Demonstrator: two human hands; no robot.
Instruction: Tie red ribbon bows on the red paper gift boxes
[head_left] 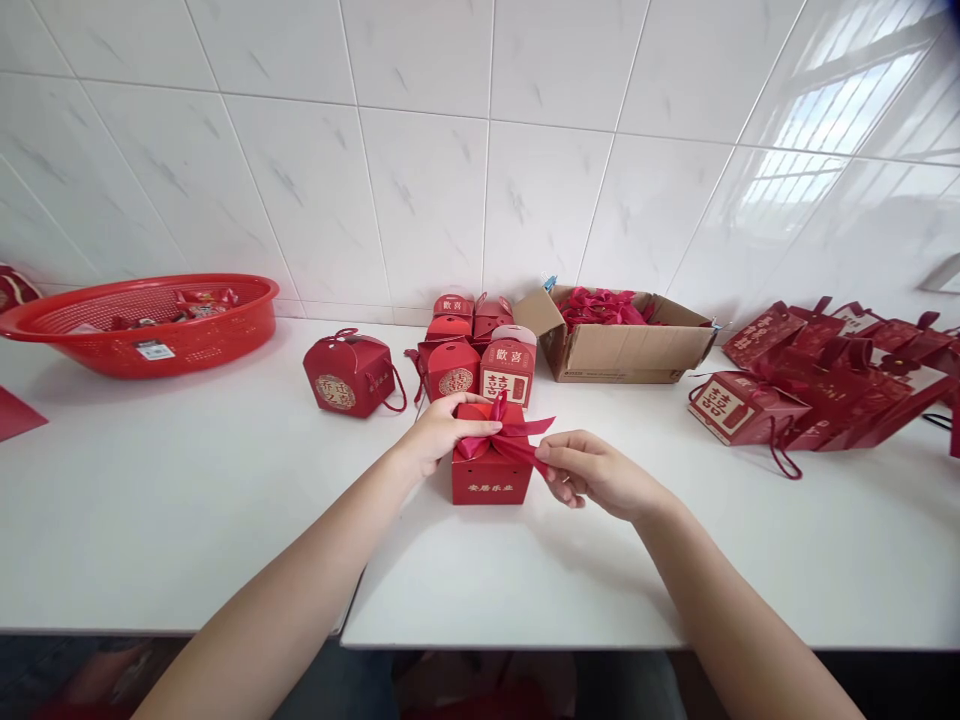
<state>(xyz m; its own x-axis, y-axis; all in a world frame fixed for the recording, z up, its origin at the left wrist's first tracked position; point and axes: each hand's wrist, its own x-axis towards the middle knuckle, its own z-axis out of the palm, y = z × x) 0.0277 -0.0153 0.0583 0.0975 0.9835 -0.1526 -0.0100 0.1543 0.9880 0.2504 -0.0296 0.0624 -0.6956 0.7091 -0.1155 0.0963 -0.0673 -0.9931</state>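
Observation:
A small red gift box (491,489) with pale lettering stands upright on the white table in front of me. A dark pink ribbon (513,447) is tied in a bow on its top. My left hand (442,430) is closed on the bow at the box's upper left, its thumb lying over the loop; its other fingertips are partly hidden. At the right side, my right hand (589,470) pinches a ribbon tail between thumb and forefinger, pulled out past the box's edge. Another ribbon end sticks out above that hand.
Several red gift boxes (454,372) stand behind the one at my hands. One more red box (349,375) sits to their left. A red plastic basket (217,340) holds small packets. A cardboard box (637,352) contains ribbons. Several red boxes (750,405) lie at right.

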